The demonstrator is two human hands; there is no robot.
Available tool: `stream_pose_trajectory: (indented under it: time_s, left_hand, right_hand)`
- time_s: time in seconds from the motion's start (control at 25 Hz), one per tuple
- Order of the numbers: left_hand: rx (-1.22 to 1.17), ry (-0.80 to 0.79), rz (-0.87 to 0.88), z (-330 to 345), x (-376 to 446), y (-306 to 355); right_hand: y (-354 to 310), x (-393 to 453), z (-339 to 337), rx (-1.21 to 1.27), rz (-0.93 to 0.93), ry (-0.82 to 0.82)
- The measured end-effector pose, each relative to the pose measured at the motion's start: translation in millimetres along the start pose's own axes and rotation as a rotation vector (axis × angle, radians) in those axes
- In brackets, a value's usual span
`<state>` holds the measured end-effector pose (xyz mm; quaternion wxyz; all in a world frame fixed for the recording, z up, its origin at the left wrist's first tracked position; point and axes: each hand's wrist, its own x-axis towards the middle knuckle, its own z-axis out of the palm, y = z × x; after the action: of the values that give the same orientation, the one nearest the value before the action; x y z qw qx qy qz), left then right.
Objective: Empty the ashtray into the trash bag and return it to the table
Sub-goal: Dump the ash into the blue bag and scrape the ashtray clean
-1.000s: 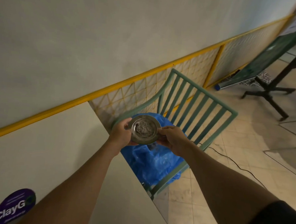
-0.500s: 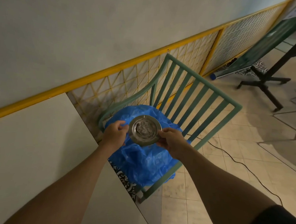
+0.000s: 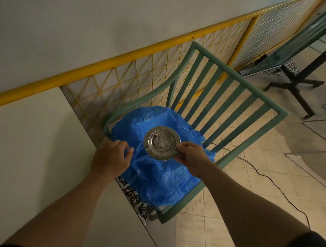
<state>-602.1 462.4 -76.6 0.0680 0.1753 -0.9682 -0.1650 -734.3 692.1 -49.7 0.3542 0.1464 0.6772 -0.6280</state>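
Tiled floor (image 3: 228,230), green chair (image 3: 240,77) bearing blue trash bag (image 3: 165,180). Over the bag, round ashtray (image 3: 162,143), mouth up, near-right rim pinched by right grip (image 3: 191,156); left grip (image 3: 109,156) clutching the bag's left edge.

A metal ashtray (image 3: 168,153), filled with grey ash (image 3: 161,141), is pinched by its rim in the right hand (image 3: 191,157) above a blue trash bag (image 3: 161,180) laid on a green chair (image 3: 235,100). The bag's edge is touched by the left hand (image 3: 110,156).

The ashtray (image 3: 162,143) is above the trash bag (image 3: 155,179) on the chair (image 3: 236,76) beside the table (image 3: 34,154).
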Motion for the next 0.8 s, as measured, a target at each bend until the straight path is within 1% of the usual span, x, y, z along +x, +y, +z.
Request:
stream_pose_trajectory:
  time_s: [0.08, 0.16, 0.4, 0.56, 0.64, 0.8]
  left_hand:
    - [-0.016, 0.04, 0.003, 1.4, -1.2, -2.3]
    - [-0.042, 0.048, -0.015, 0.9, -2.4, -2.2]
    - [-0.064, 0.039, -0.059, 1.3, -2.0, -1.3]
    - [-0.059, 0.047, -0.064, 1.4, -0.5, 0.3]
    - [-0.062, 0.052, -0.063, 1.3, -0.7, 0.5]
    - [-0.058, 0.052, -0.068, 1.2, -0.9, 0.2]
  right_hand:
    - [4.2, 8.1, 2.3, -0.002, -0.013, 0.008]
    - [5.0, 14.7, 5.6, -0.026, -0.05, 0.042]
    - [-9.1, 38.7, 5.0, -0.143, -0.206, 0.199]
    - [-19.9, 51.1, 0.5, -0.238, -0.276, 0.322]
    - [-23.0, 56.2, 0.1, -0.302, -0.329, 0.362]
    - [-27.5, 63.9, 2.9, -0.523, -0.45, 0.392]
